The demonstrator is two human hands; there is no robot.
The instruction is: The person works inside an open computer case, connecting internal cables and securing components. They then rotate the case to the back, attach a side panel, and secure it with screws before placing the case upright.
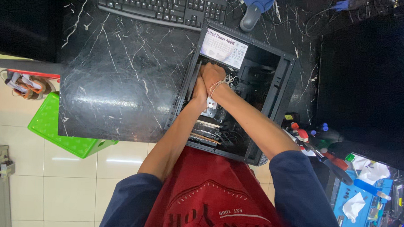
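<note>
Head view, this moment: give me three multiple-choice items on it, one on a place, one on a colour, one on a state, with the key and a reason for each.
1. Where are both hands?
A. On the keyboard
B. Inside the open computer case
C. On the green crate

2. What colour is the crate on the floor?
A. Green
B. Yellow
C. White

3. How does the computer case lie?
A. Shut, upright
B. On its side, panel off
C. Wrapped in a box

Key:
1 B: the left hand and right hand meet inside the computer case, below the power supply, away from the keyboard.
2 A: the crate is bright green.
3 B: the case's inside shows from above on the black marble table.
</note>
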